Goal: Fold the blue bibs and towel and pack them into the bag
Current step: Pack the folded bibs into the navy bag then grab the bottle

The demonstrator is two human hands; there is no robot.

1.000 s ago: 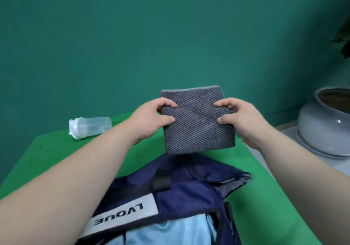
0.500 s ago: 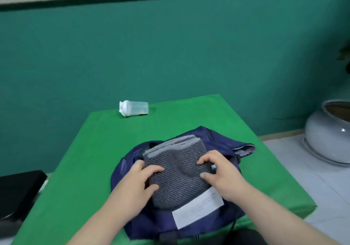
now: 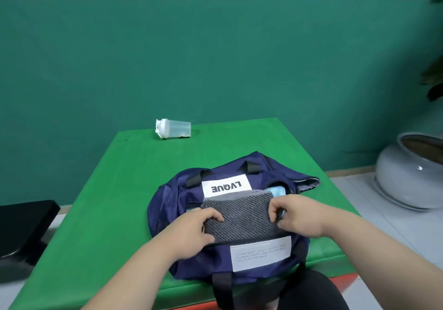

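Two hands: the left hand (image 3: 191, 228) and right hand (image 3: 297, 216) each grip one side of one folded grey towel (image 3: 242, 216), which sits in one open navy duffel bag (image 3: 167, 204) between them. Just beyond the right hand is pale blue cloth (image 3: 276, 191), possibly bibs. One shaker bottle (image 3: 173, 128) lies well beyond the hands on the green table (image 3: 107, 202), against a teal wall (image 3: 215, 58).

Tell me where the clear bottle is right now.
In the head view, the clear bottle lies on its side at the far edge of the green table, toward its left corner, well behind the navy bag.
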